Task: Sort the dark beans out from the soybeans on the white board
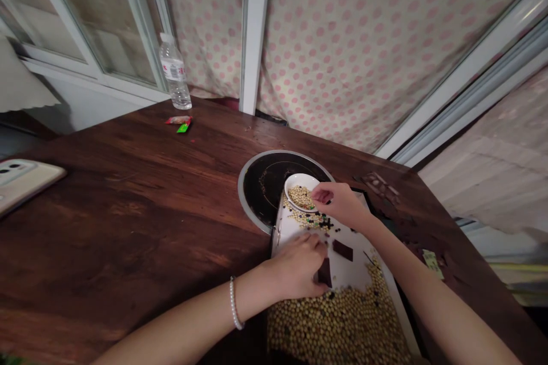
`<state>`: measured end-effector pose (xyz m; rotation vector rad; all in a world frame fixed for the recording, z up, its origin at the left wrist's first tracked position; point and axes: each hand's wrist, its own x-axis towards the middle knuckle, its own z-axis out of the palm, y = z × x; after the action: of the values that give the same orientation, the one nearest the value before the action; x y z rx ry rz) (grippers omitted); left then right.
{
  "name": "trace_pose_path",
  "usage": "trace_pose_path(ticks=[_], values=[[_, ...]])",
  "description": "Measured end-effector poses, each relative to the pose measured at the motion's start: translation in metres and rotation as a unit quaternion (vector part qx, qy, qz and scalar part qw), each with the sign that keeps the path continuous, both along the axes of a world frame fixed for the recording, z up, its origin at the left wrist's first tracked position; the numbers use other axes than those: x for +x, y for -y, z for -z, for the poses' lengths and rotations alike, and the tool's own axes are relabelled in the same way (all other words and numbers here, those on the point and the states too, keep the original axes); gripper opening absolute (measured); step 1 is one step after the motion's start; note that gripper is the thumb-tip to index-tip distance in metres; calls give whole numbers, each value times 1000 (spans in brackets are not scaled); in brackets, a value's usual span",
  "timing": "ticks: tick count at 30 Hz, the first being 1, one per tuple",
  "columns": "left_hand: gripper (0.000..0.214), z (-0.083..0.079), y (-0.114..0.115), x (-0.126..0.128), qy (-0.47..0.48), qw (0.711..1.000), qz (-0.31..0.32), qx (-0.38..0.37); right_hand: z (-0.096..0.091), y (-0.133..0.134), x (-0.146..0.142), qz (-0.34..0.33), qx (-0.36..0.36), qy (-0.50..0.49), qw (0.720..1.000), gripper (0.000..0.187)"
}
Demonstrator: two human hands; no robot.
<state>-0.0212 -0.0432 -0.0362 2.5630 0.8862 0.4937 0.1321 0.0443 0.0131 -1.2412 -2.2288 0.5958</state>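
My left hand (301,267) rests low over a white tray (357,274), its fingers bent and its thumb apart from them. Between thumb and fingers a dark brown rectangle (325,272) shows on the tray; no held object is visible. My right hand (342,202) is at the right rim of a white bowl (291,178), thumb and fingers pinched together over it. What the pinch holds, if anything, is hidden. Pale yellow beans (299,195) lie inside the bowl. Loose yellow, black and green beans (314,220) are scattered before it. A thick layer of yellowish beans (338,325) covers the tray's near end.
Under the tray's far end lies a round black hotplate (257,188), set into the wooden table (149,228). A water bottle (174,74) and a red wrapper (178,120) stand at the back left. A phone (29,179) is at the left edge. Dark wrappers (379,185) lie right.
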Motion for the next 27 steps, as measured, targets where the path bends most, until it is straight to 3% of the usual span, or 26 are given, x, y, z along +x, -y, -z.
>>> trace_pose_path(ticks=[7,11,15,19,21,27], values=[[47,0,0,0,5,1000,0,-1,1,-1,1,-2,-16,-22,1000,8],[45,1,1,0,14,1000,-12,-4,0,9,16,20,-21,-57,998,17],[46,2,1,1,8,1000,-14,-3,2,35,44,67,-33,-80,994,18],[44,2,1,1,20,1000,-14,-2,13,71,62,26,-189,4,982,6],[43,1,1,0,27,1000,-14,-6,20,87,62,16,-227,30,973,5],[43,-5,1,0,21,1000,-10,-19,27,104,49,12,-191,53,980,12]])
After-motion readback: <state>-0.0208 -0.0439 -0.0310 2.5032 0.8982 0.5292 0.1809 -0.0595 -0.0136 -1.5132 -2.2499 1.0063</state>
